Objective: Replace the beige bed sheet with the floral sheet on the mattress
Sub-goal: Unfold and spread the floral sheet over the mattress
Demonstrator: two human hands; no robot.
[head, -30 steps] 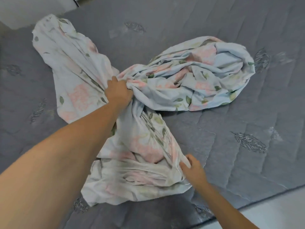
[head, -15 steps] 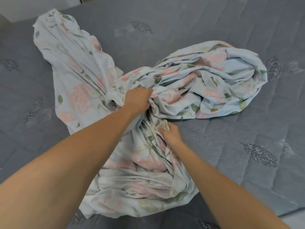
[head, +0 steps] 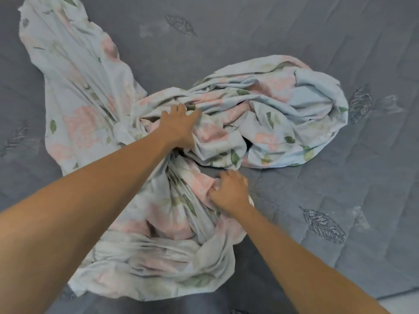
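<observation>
1. The floral sheet (head: 158, 177) lies bunched at mid-frame on the bare grey mattress (head: 340, 200), with lobes running to the upper left, right and bottom. No beige sheet shows, so the step in hand looks like untangling and spreading.
2. The left hand (head: 179, 128) rests spread-fingered on the central knot, grasping nothing that shows.
3. The right hand (head: 229, 191), lower centre, pinches a fold.
4. Next, likely: find a corner and pull the lobes apart.
5. No containers are in view.

Pale floor (head: 403, 302) at the lower right corner.
</observation>
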